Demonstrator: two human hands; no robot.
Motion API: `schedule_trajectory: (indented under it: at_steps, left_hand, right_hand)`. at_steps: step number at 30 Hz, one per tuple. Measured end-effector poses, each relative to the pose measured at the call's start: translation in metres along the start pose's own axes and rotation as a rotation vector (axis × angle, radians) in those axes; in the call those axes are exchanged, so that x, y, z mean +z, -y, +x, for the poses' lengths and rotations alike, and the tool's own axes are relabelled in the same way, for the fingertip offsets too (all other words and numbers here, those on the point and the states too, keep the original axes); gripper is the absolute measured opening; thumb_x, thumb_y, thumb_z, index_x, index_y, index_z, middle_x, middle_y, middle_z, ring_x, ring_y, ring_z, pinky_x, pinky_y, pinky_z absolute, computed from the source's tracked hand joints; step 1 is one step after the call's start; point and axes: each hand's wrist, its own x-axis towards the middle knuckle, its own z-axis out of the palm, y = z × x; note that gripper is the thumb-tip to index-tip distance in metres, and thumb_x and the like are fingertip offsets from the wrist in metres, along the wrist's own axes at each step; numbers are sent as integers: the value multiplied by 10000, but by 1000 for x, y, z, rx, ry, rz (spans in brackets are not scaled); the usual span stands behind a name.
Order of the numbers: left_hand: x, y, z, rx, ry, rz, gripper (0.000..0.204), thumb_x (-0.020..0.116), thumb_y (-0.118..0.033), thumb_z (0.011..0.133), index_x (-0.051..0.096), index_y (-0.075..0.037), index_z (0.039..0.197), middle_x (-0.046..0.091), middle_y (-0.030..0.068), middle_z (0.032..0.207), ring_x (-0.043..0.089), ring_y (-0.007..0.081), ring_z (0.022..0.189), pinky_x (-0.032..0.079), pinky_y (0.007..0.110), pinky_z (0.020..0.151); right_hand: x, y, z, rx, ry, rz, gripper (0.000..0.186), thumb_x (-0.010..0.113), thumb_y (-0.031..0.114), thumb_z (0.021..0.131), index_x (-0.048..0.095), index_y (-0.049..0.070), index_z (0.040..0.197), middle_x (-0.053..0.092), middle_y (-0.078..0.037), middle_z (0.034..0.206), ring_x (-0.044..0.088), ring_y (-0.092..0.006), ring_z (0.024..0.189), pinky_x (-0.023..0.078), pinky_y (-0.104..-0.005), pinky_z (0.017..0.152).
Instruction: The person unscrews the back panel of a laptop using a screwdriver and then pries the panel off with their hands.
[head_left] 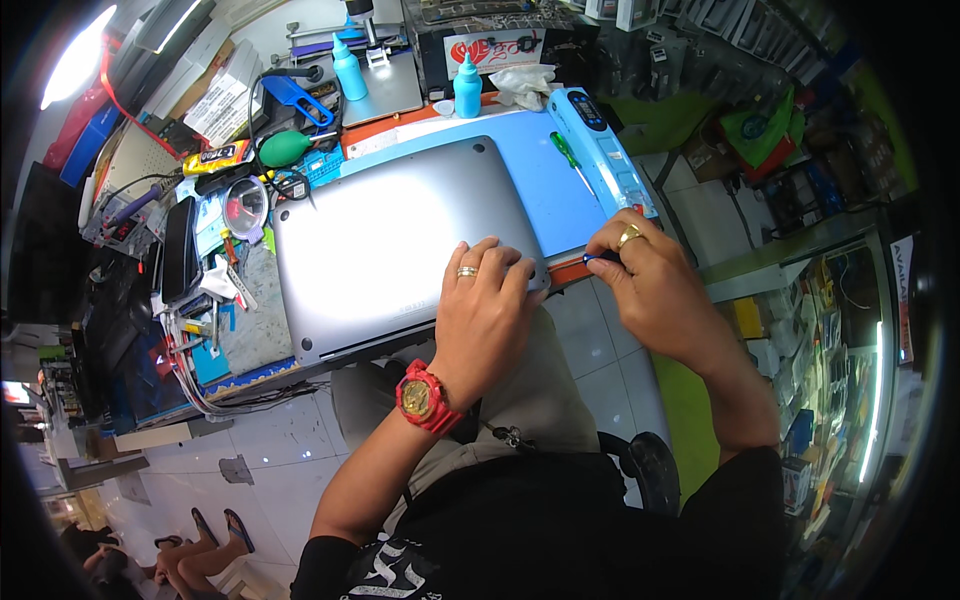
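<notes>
Black shirt (590, 530) nearest; beyond it the left hand (485, 315), fingers loosely bent, rests on the near right corner of a grey laptop (385, 235) lying over a blue mat (525, 165). Rightward, the right hand (652, 285) pinches a small dark-blue piece (588, 258) between thumb and forefinger.

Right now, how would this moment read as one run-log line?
left hand: on upturned grey laptop | right hand: pinching small dark-blue item | nearby: green screwdriver on blue mat

laptop (385, 235) on mat (537, 180); screwdriver (567, 152) to its right; bottles (467, 92) behind it
</notes>
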Motion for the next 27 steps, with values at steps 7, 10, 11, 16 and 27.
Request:
schedule_trajectory:
  at_steps: [7, 10, 11, 16, 27]
  left_hand:
    - [3, -3, 18, -13, -23, 0, 210, 773, -133, 873, 703, -49, 1052, 665, 120, 1030, 648, 357, 1056, 455, 573, 1081]
    - [6, 3, 25, 18, -14, 43, 136, 758, -125, 884, 712, -59, 994, 665, 99, 937, 664, 327, 961, 462, 554, 1083]
    - [6, 5, 28, 27, -16, 52, 112, 755, -122, 886, 716, -63, 971, 662, 92, 909, 668, 319, 929, 464, 548, 1083]
    - [-4, 20, 76, 146, -109, 121, 33, 739, -112, 894, 743, -80, 895, 643, 87, 850, 663, 295, 819, 501, 489, 995]
    - [-10, 67, 256, 220, -276, 348, 171, 694, -247, 942, 802, -116, 922, 706, 95, 941, 701, 340, 874, 537, 476, 788]
  right_hand:
    - [-3, 2, 5, 2, -47, 26, 52, 661, 25, 968, 640, -22, 978, 656, -155, 996, 659, -384, 886, 506, -459, 799]
    - [-4, 3, 8, 4, -82, 63, 52, 668, 19, 962, 637, -20, 977, 658, -157, 985, 664, -379, 884, 512, -453, 781]
    - [-5, 2, 9, 3, -98, 77, 52, 671, 15, 958, 636, -19, 976, 658, -158, 982, 666, -376, 884, 514, -451, 775]
    - [-16, -10, 9, 32, -306, 56, 61, 685, -13, 946, 641, -19, 988, 648, -148, 961, 656, -330, 843, 514, -417, 752]
    - [-26, -59, -23, 160, -514, 144, 86, 698, -7, 959, 638, -2, 1021, 633, -78, 932, 612, -170, 784, 487, -305, 658]
